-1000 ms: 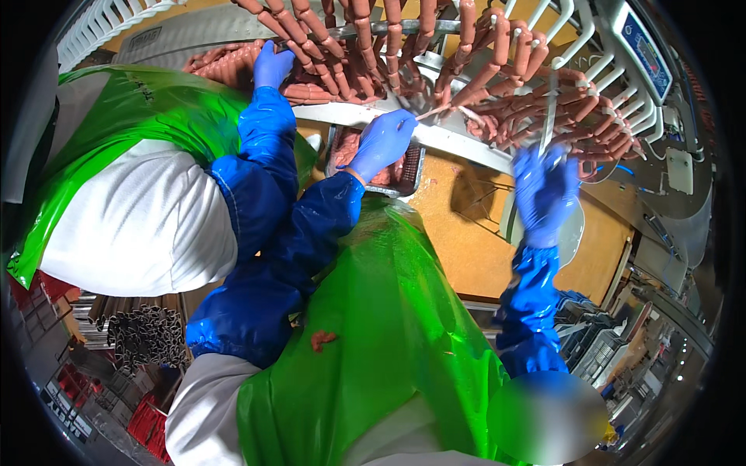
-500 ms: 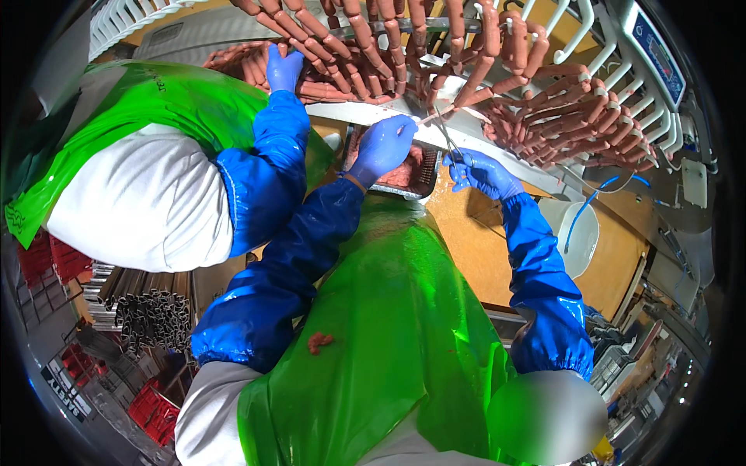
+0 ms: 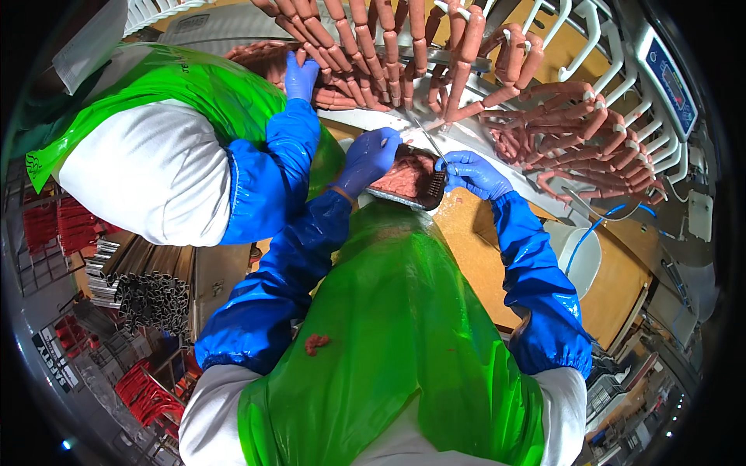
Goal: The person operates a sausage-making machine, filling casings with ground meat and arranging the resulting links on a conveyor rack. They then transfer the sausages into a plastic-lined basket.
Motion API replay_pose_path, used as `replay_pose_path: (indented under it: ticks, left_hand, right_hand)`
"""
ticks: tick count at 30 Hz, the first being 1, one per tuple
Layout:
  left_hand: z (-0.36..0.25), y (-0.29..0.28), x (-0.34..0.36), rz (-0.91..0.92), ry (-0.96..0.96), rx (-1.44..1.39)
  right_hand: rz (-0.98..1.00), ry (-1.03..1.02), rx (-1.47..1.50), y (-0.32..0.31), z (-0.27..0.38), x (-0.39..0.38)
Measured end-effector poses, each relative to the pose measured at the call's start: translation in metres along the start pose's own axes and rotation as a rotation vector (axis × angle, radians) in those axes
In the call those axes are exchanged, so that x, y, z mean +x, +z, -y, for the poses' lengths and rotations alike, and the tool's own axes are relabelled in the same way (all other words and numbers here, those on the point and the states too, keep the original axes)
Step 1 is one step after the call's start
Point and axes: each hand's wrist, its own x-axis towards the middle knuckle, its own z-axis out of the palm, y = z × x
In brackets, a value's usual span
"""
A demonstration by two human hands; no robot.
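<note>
- Landmark: the meat tray [image 3: 404, 200], dark-walled, with pink ground meat [image 3: 405, 174] inside.
- Lettering: a blue-fronted display box [image 3: 670, 84], far beyond the tray to its right, carries small marks. A black-and-white sign [image 3: 56, 361], well to the tray's left and on my side of it, bears bold capitals. A grey plate [image 3: 191, 23], beyond and left of the tray, has print too blurred to read.
- Right hand [image 3: 475, 175], at the tray's right edge: fingers closed round scissors [image 3: 430, 138], blades pointing away over the tray's far side.
- Left hand [image 3: 370, 159], at the tray's left edge: fingertips drawn together; cannot tell whether they pinch anything.
- Sausage links [image 3: 466, 113] hang beyond the tray; the scissor tips reach near the lower ones. More are heaped to its right.
- Edges: a white ledge [image 3: 528, 180] runs just beyond the tray and on to its right. Tan tabletop [image 3: 475, 260] shows between tray and white bucket [image 3: 575, 248].
- Left of the tray, a co-worker's sleeve [image 3: 294, 147] sits near mine; that person's gloved hand [image 3: 301, 78] touches sausages.
</note>
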Motion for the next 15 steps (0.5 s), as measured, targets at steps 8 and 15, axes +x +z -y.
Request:
replay_pose_path:
  ticks: [8,15]
  left_hand:
    - [0.017,-0.015,-0.012,-0.047,-0.059,-0.158]
    - [0.042,-0.012,-0.029,-0.015,0.038,0.002]
  right_hand:
    - [-0.015,-0.097,-0.031,0.010,0.009,0.017]
    - [-0.196,-0.083,-0.695,0.076,0.132,-0.108]
